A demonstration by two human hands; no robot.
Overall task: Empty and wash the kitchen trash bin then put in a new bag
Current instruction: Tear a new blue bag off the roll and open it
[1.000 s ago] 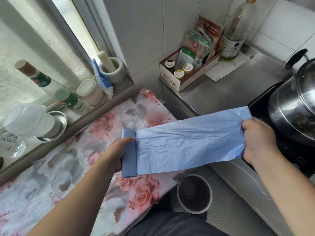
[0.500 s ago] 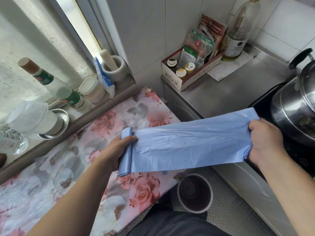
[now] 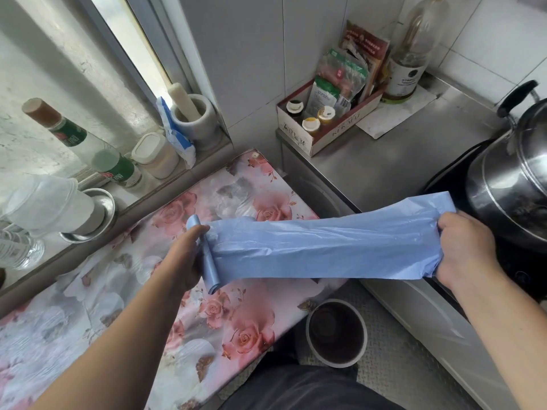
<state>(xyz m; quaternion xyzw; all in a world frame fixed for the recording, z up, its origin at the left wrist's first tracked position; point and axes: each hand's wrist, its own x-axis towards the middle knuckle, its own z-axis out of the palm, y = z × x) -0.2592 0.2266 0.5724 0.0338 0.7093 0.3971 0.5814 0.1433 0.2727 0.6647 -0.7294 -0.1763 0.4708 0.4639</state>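
Observation:
A pale blue trash bag [image 3: 325,250] is stretched taut between my hands, above the edge of the floral table. My left hand [image 3: 186,258] grips the roll of blue bags [image 3: 207,261] at the sheet's left end. My right hand [image 3: 464,250] grips the sheet's bunched free end, close to the steel pot. Below the sheet, on the floor between table and counter, stands the small round trash bin [image 3: 336,332], white-rimmed with a dark inside and no bag in it.
The table with a rose-print cover [image 3: 118,306] fills the lower left. A steel counter [image 3: 384,164] carries a box of seasonings [image 3: 325,119], an oil bottle [image 3: 411,51] and a large steel pot [image 3: 515,184] on a black cooker. Bottles and a mortar [image 3: 195,119] line the window sill.
My hands have moved further apart, pulling the blue bag out longer and tighter from the roll. The roll in my left hand has turned edge-on.

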